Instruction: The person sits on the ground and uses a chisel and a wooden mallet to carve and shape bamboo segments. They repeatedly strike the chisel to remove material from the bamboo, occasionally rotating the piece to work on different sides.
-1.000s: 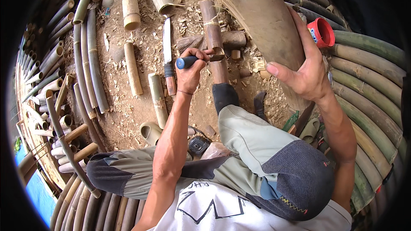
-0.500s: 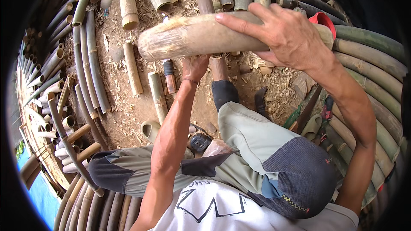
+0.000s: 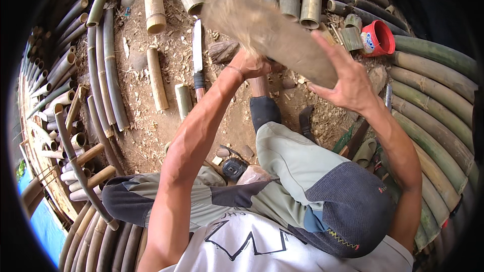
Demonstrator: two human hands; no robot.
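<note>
A thick wooden log point(image 3: 275, 35) with a rough, frayed far end is tilted in front of me and blurred by motion. My left hand point(image 3: 252, 64) is closed around its underside, and the log hides some of its fingers. At the near right end, my right hand point(image 3: 350, 78) has its thumb and fingers spread on either side of the wood, without wrapping it. Left of the log, a long knife point(image 3: 197, 50) with a dark-wrapped handle lies on the ground. A dark wood chunk point(image 3: 223, 51) is close to my left hand.
Cut bamboo tubes point(image 3: 154, 7) lie along the far side. Bamboo poles point(image 3: 433, 95) line the right, with a red container point(image 3: 379, 39) near them. More bamboo point(image 3: 75, 141) is piled on the left. Wood chips cover the soil. A black device point(image 3: 235, 169) sits by my legs.
The log has swung from nearly level to a slant, its near right end lower. My right hand has dropped and spread around that end. The knife's blade and the red container show more fully.
</note>
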